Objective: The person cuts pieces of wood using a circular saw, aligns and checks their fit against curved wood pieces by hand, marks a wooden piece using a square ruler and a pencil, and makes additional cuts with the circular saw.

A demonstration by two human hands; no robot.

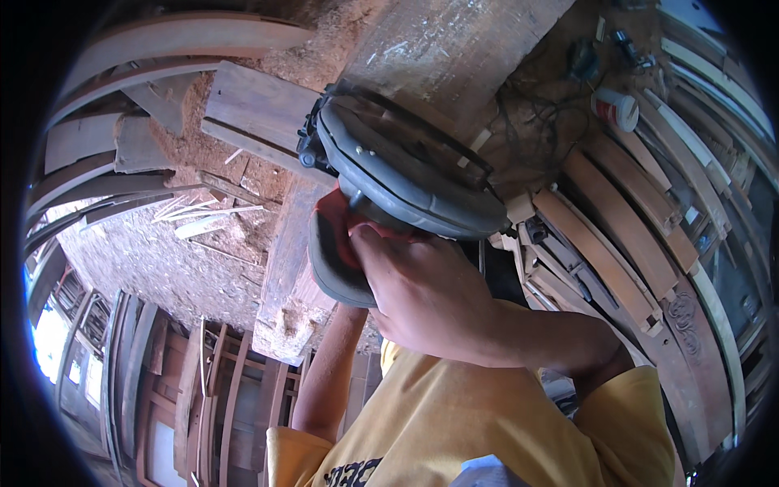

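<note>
My right hand [422, 284] is wrapped around the red and dark grey handle of a circular saw [406, 170] with a big rounded grey guard. The saw is tilted across the middle of the view. My left forearm [333, 369] rises to beneath the saw's handle, and the left hand is hidden behind it. A grey-brown wooden board [256, 105] lies to the left of the guard, one end running under the saw. Whether the blade touches the wood is hidden.
A wide dusty plank [454, 49] extends to the far side. Sawdust and wood splinters [215, 219] lie on the left. Curved boards [633, 219] are stacked on the right, near a white tub [617, 109] and tangled cords [535, 122]. Wooden frames [203, 398] stand at the lower left.
</note>
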